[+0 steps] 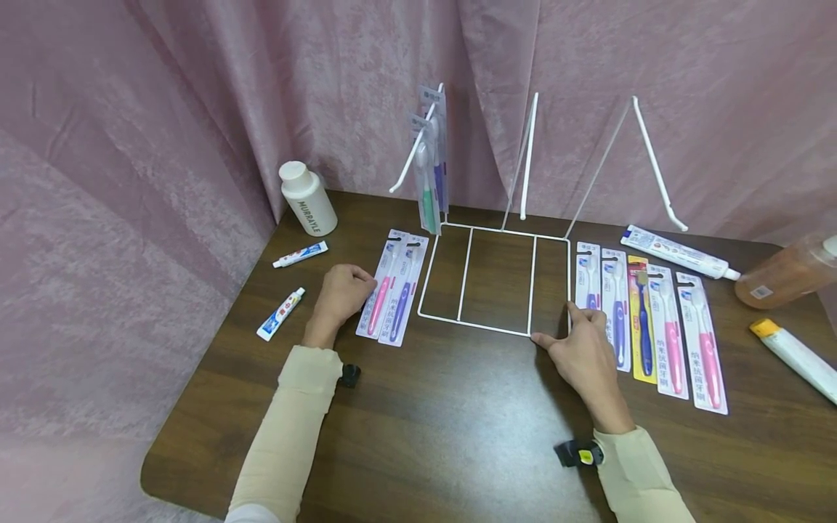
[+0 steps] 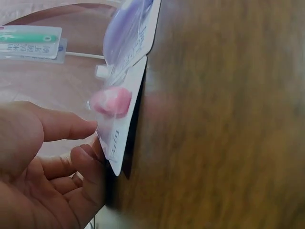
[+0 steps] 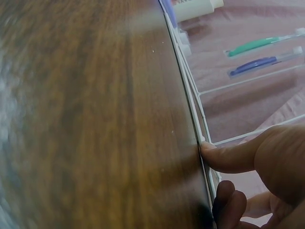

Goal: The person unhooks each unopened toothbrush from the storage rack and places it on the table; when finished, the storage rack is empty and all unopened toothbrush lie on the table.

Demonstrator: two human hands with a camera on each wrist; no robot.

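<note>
At the left, my left hand [image 1: 346,294] pinches the edge of a packaged pink toothbrush [image 1: 379,301], whose card edge is tilted slightly off the table in the left wrist view. Beside it lies a packaged purple toothbrush [image 1: 400,309]. My right hand [image 1: 584,349] holds the front right corner of a white wire display rack [image 1: 493,328], thumb on the front bar and index finger at the side bar. On the rack's left hook hang packaged toothbrushes, a green one [image 1: 428,207] in front of a purple one [image 1: 439,178]. The middle and right hooks are bare.
Right of the rack lies a row of several packaged toothbrushes [image 1: 670,341]. Toothpaste tubes [image 1: 676,250] and an amber bottle [image 1: 785,276] are farther right. Two small toothpaste tubes [image 1: 281,314] and a white bottle [image 1: 309,200] stand or lie at left. A pink curtain [image 1: 366,94] hangs behind.
</note>
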